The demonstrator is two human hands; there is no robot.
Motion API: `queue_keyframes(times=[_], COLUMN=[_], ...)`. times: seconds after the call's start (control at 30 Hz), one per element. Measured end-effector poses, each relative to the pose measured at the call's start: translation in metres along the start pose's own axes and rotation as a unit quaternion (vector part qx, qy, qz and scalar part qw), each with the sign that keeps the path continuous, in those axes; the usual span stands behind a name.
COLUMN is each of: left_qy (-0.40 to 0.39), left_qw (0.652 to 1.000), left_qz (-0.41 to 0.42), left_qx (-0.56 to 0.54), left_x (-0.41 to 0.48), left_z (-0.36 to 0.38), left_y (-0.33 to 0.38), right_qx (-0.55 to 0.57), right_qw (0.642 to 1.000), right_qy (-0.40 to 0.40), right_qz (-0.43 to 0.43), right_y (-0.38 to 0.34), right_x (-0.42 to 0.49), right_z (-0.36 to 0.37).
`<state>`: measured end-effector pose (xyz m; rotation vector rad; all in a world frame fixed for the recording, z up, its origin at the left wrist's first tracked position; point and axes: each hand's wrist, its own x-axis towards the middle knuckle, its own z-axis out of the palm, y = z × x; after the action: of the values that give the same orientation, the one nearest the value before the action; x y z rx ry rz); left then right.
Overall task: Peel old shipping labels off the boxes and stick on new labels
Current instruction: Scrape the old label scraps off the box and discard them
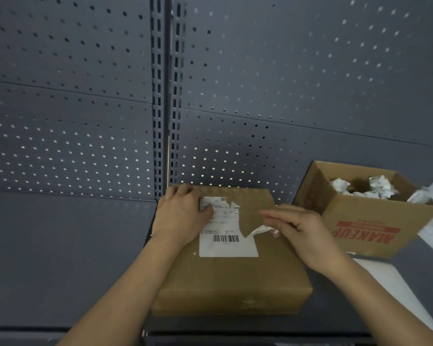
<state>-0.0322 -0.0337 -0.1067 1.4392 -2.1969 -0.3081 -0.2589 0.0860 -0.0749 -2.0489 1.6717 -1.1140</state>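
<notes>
A closed brown cardboard box (235, 275) lies flat on the dark shelf in front of me. A white shipping label (225, 236) with barcodes is stuck on its top, and its right part is torn away. My left hand (183, 216) rests on the box's top left, thumb pressing on the label. My right hand (300, 228) pinches a torn, curled strip of label (259, 230) that still joins the label near its middle right edge.
An open cardboard box (365, 221) printed "MAKEUP" stands at the right and holds crumpled white paper (378, 187). A white sheet (395, 285) lies on the shelf below it. A grey pegboard wall (110, 96) rises behind the shelf.
</notes>
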Motion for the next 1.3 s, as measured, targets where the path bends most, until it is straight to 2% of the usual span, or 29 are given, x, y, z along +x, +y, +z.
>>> queue_keyframes(times=[0.17, 0.27, 0.33, 0.4, 0.5, 0.67, 0.87, 1.07, 1.3], left_qy=[-0.004, -0.003, -0.005, -0.004, -0.003, -0.003, -0.005, -0.012, -0.027], left_qw=[1.0, 1.0, 1.0, 1.0, 1.0, 1.0, 1.0, 1.0, 1.0], left_qz=[0.0, -0.001, -0.001, 0.0, -0.004, -0.005, -0.007, -0.012, -0.002], left_qx=[-0.005, -0.005, -0.006, -0.005, -0.006, -0.008, -0.006, -0.006, -0.001], left_x=[0.0, 0.0, 0.0, 0.0, 0.0, -0.001, -0.002, -0.003, -0.002], left_z=[-0.001, -0.001, -0.001, 0.0, -0.001, -0.001, -0.003, -0.005, -0.008], left_y=[-0.001, -0.002, -0.001, -0.001, -0.001, 0.0, 0.002, 0.003, 0.005], right_qx=[0.134, 0.15, 0.114, 0.028, -0.038, 0.009, -0.006, -0.082, -0.152], right_qw=[0.989, 0.985, 0.988, 0.992, 0.992, 0.997, 0.999, 0.99, 0.964], right_qy=[-0.027, -0.03, -0.027, -0.013, -0.015, -0.02, -0.024, -0.108, -0.215], right_qz=[0.055, 0.078, 0.103, 0.124, 0.118, 0.076, 0.041, 0.037, 0.029], right_y=[-0.01, -0.014, -0.017, -0.017, -0.023, -0.033, -0.026, -0.018, -0.019], right_x=[-0.011, -0.018, -0.022, -0.023, -0.023, -0.029, -0.022, -0.011, -0.007], right_z=[-0.006, -0.007, -0.006, -0.003, -0.002, -0.021, -0.026, -0.012, -0.011])
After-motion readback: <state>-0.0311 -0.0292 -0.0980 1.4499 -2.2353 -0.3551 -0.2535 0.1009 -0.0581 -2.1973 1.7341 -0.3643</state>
